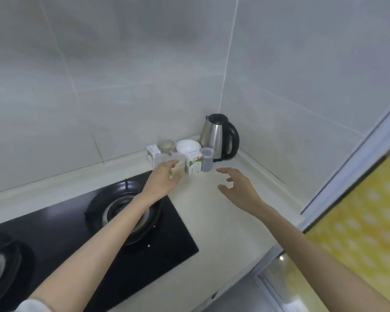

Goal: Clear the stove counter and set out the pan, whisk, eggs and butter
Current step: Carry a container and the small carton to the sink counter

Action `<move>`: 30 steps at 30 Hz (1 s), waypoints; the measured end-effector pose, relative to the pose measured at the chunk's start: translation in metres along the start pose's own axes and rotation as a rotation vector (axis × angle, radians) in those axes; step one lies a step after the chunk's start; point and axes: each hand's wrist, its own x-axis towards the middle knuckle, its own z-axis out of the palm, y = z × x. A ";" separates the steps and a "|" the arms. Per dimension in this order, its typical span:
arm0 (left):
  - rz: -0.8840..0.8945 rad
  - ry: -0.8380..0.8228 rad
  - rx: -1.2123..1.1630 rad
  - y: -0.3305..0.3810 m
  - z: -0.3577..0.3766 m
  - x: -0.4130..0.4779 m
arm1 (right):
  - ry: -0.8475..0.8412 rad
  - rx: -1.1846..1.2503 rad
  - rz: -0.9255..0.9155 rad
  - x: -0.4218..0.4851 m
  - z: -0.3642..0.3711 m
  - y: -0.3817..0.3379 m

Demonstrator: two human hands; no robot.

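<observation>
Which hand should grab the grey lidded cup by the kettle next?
Right. The right hand hovers open just in front of the grey lidded cup, while the left hand grips the clear tub.

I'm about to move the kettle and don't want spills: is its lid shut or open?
Shut. The black lid sits flat on top of the steel kettle, no gap showing.

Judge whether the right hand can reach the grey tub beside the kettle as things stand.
Probably yes: the right hand hovers open just short of the grey tub, with only bare counter between them.
</observation>
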 end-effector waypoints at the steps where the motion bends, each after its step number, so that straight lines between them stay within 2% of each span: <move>1: -0.005 -0.002 0.028 -0.006 0.005 0.014 | -0.021 -0.018 -0.003 0.019 0.001 0.007; 6: -0.065 -0.070 0.123 -0.031 0.021 0.070 | -0.093 -0.109 -0.077 0.103 0.011 0.029; 10: -0.132 -0.026 0.111 -0.045 0.042 0.105 | -0.194 -0.175 -0.166 0.165 0.026 0.048; 16: -0.231 0.000 0.280 -0.064 0.075 0.150 | -0.338 -0.262 -0.302 0.241 0.047 0.073; 22: -0.279 -0.172 0.604 -0.077 0.089 0.182 | -0.441 -0.357 -0.460 0.285 0.069 0.093; 26: -0.289 -0.183 0.719 -0.078 0.096 0.189 | -0.482 -0.347 -0.509 0.295 0.084 0.106; 30: -0.235 -0.097 0.729 -0.082 0.102 0.195 | -0.467 -0.330 -0.553 0.302 0.089 0.110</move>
